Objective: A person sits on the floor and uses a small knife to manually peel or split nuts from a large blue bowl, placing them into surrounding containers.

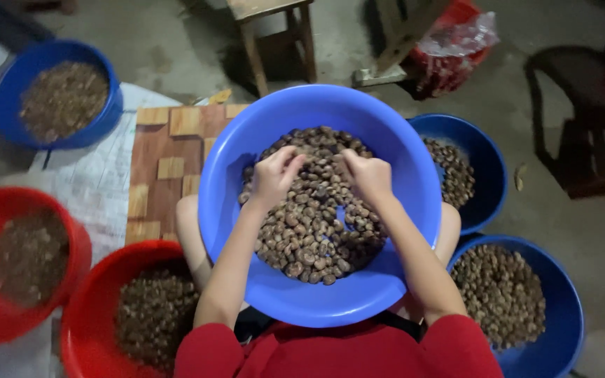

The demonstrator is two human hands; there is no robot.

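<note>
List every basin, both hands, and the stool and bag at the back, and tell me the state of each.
Big blue basin: on the lap, part full of brown nuts.
Left hand: curled, in the nuts.
Right hand: curled, in the nuts.
Red basins: hold nuts.
Smaller blue basins: hold nuts.
Wooden stool: upright.
Plastic bag: crumpled.

Single head-worn view, looking steeply down from just above the person's lap: close on the large blue basin (320, 210), with the surrounding tubs on the concrete floor (582, 210) at the frame edges.
</note>
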